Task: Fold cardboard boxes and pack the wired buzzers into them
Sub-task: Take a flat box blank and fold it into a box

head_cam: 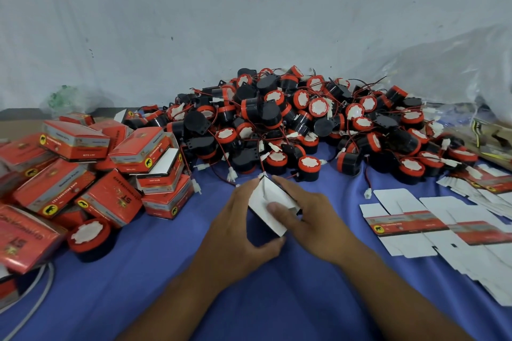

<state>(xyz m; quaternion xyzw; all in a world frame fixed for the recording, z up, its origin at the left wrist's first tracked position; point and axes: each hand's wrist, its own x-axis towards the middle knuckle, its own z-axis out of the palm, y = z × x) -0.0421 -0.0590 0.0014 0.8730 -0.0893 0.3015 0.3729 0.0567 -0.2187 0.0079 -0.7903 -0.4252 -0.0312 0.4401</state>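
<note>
A small cardboard box (pixel 268 203), its white inner side toward me, is held between both hands over the blue cloth. My left hand (pixel 238 227) grips it from the left and below, thumb under its near corner. My right hand (pixel 302 210) holds it from the right, thumb pressing on a white flap. Behind the hands lies a big heap of black-and-red wired buzzers (pixel 291 119). Flat unfolded box blanks (pixel 432 224) lie to the right.
Several folded red boxes (pixel 91 171) are piled at the left, with one loose buzzer (pixel 88 238) in front of them. A grey cable (pixel 36 304) curls at the lower left. Clear plastic bags (pixel 443 69) sit at the back right against the wall.
</note>
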